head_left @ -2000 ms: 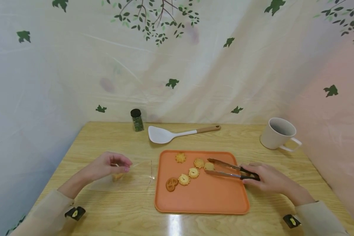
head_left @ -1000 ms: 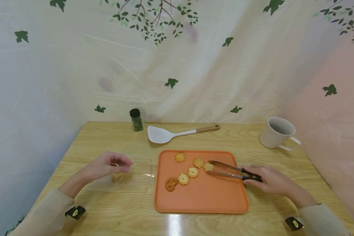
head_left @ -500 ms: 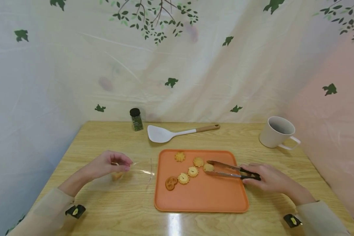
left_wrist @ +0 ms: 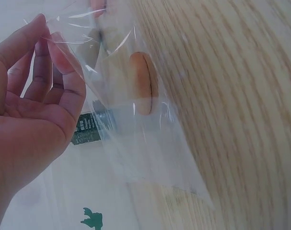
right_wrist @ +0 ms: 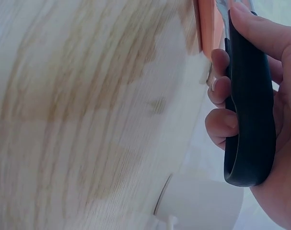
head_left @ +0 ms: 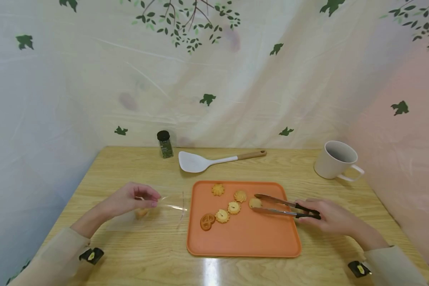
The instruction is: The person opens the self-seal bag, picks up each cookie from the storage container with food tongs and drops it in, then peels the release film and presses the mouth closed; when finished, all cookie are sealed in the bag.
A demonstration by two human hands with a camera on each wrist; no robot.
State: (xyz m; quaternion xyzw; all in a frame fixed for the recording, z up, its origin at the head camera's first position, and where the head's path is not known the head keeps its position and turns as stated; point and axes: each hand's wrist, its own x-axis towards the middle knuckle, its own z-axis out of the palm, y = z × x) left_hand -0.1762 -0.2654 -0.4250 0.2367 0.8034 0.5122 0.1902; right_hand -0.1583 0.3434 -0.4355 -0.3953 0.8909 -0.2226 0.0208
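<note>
Left hand pinches faint clear bag; right hand grips tongs, cut off in right wrist view.

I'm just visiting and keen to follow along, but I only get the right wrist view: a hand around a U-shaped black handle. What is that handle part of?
Observer: A pair of silver metal tongs with black handles; the head view shows their two arms standing apart.
Visitor: Is anything near the tips?
Observer: Yes, a small, round, pale golden biscuit appears between them, over the flat, orange, rectangular tray. Whether the tips touch it, I can't tell.
Visitor: And what is the other hand up to?
Observer: The left hand pinches a clear plastic bag, best seen in the left wrist view.
</note>
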